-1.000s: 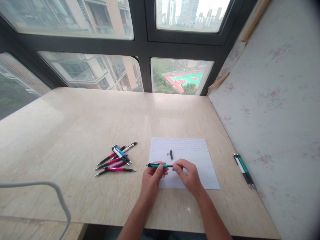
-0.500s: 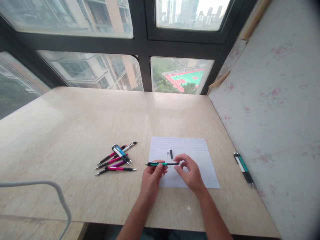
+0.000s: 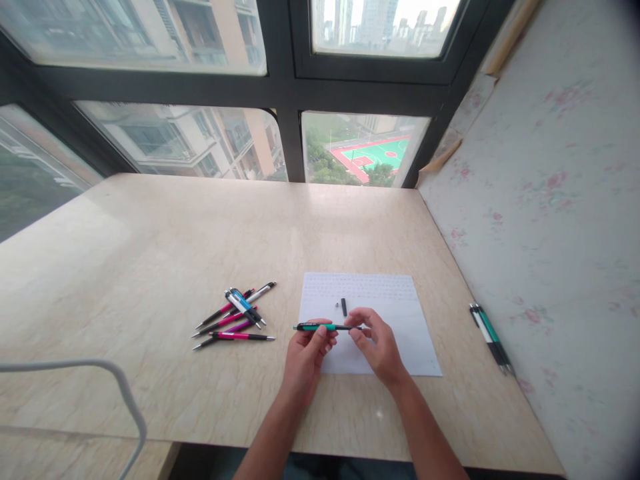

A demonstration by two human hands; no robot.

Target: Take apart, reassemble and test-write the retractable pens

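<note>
My left hand [image 3: 309, 350] grips a green and black pen [image 3: 320, 327] by its barrel, holding it level over the near edge of a white sheet of paper [image 3: 400, 313]. My right hand [image 3: 376, 343] pinches the pen's thin right end between thumb and fingers. A small black pen part [image 3: 344, 307] lies on the paper just beyond the hands, with a tiny grey piece [image 3: 337, 305] beside it.
A loose pile of several pink, blue and black pens [image 3: 235, 317] lies left of the paper on the beige table [image 3: 150, 267]. Two pens [image 3: 490, 337] rest by the flowered wall at right. A grey chair rail [image 3: 100, 380] sits at the near left. Windows run behind.
My right hand drew back and spread off the pen half a second ago, then closed on its right end again. The left hand kept hold of the pen.
</note>
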